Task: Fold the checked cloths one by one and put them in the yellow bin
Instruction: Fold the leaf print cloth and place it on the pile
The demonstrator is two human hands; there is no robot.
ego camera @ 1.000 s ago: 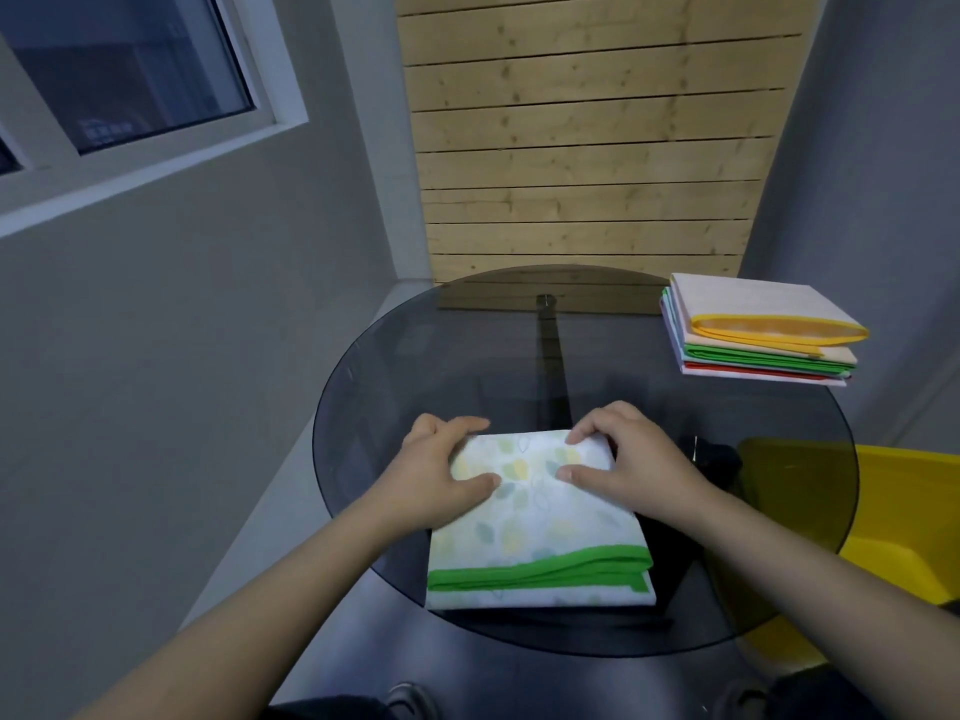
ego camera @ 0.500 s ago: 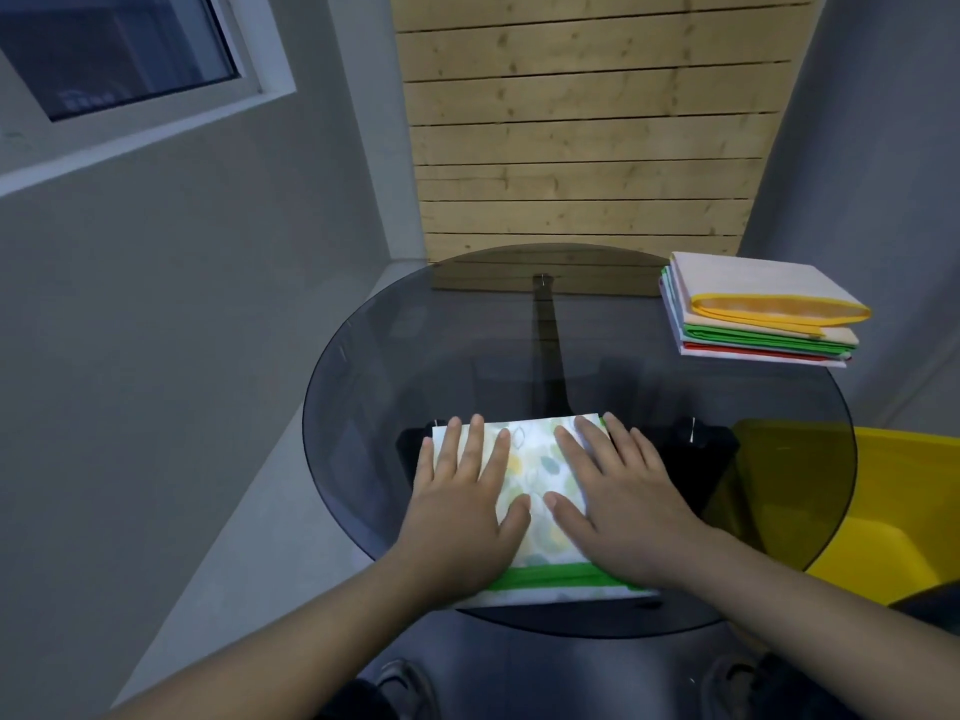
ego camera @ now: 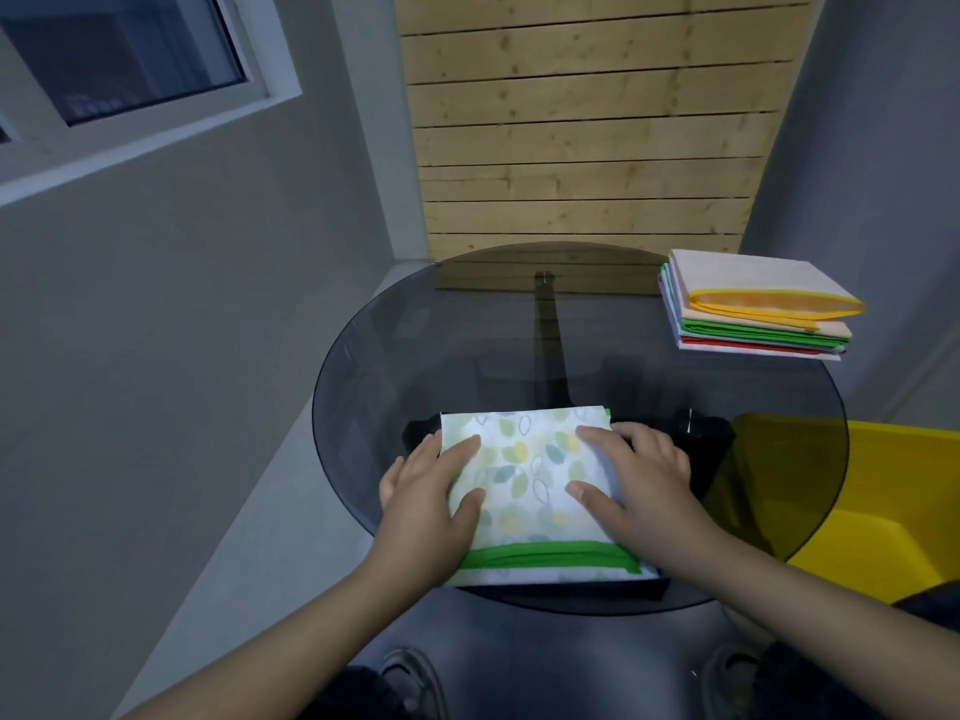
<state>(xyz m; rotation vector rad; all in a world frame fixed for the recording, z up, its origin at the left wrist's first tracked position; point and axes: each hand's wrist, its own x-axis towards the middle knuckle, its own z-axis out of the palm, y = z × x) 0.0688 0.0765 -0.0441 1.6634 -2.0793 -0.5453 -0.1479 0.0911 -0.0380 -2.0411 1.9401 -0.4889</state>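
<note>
A folded cloth (ego camera: 530, 480), white with a pale leaf print and a green hem along its near edge, lay flat on the near part of the round smoked-glass bench (ego camera: 467, 330). The person's left hand (ego camera: 428, 504) rested on the cloth's left edge, palm down, the fingers loosely extended and lying close together, the thumb set apart and pressed onto the printed fabric; the outer fingers hung past the cloth's edge onto the glass. The right hand (ego camera: 636, 485) lay on the cloth's right edge in mirror fashion, palm down, the forefinger reaching inward over the print and the thumb stretched toward the middle, the remaining fingers slightly curled over the cloth's right side. Neither hand pinched or lifted the fabric; both lay flat and unclenched against it, with bare printed cloth showing between them. Both forearms came in from the lower corners of the view. At the far right of the bench sat a stack of folded cloths (ego camera: 753, 309), the top one pale with a yellow hem, and green and red hems showing in the layers under it; this stack was well apart from the hands. The yellow bin (ego camera: 883, 511) stood below and to the right of the bench, partly seen through the glass, its rim near the right forearm. Behind the bench rose a wall of pale wooden planks (ego camera: 587, 137), and a window (ego camera: 119, 49) was set in the grey wall at upper left.
</note>
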